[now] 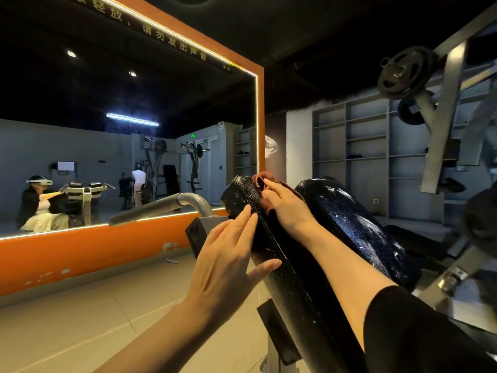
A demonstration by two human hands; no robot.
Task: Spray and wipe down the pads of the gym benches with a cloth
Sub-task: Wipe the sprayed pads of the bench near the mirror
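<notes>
Two black padded gym pads slope up side by side in front of me. My right hand [285,203] presses a reddish-brown cloth [269,176] onto the top end of the left pad [285,286], its fingers lying over the cloth. My left hand [228,254] rests with straight fingers against the outer left edge of that pad, thumb on its face. The right pad [357,224] glistens with white droplets and streaks. No spray bottle is in view.
A grey steel handle [172,203] and a black bracket [197,232] jut out left of the pad. A large orange-framed wall mirror [129,130] stands behind. A weight-plate machine [406,74] and shelving [371,146] fill the right side. Tiled floor [80,319] lies on the left.
</notes>
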